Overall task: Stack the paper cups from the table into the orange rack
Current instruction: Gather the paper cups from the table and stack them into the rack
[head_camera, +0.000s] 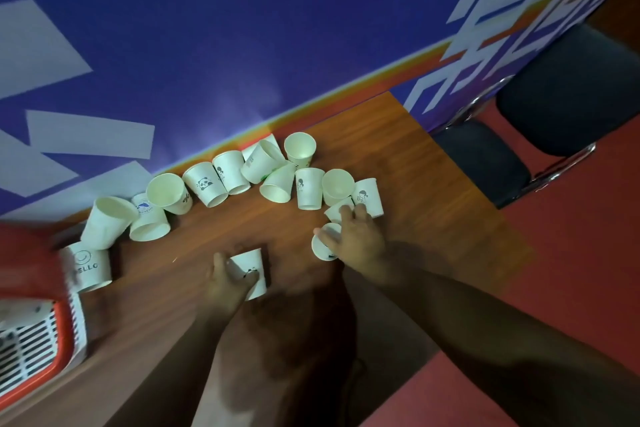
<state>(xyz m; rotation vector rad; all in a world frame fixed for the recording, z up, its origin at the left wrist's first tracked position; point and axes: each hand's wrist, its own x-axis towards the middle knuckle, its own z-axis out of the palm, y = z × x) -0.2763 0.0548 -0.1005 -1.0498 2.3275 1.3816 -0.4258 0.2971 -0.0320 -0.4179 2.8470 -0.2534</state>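
On the brown wooden table (398, 149), lots of white paper cups (308, 189) sit in a messy row close to the blue wall (242, 28). Some stand upside down and some lie on their sides. One has a panda (204, 184) on it and one says HELLO (90, 268).

The person's left hand (227, 282) is curled round a near cup (251, 269) with a little black picture on it. That cup sits apart from the row, closer to the person.

The right hand (358, 241) holds a tipped cup (323, 250), with the thumb lying across its open mouth. Its fingers stretch forward and touch another cup (336, 212) at the right end of the row.

The orange rack (63, 329) is far over on the left, at the table's edge. It has white slats inside. Something red and blurry (27, 260) is just above it.

A dark chair (571, 90) stands on the red floor (571, 253) to the right.
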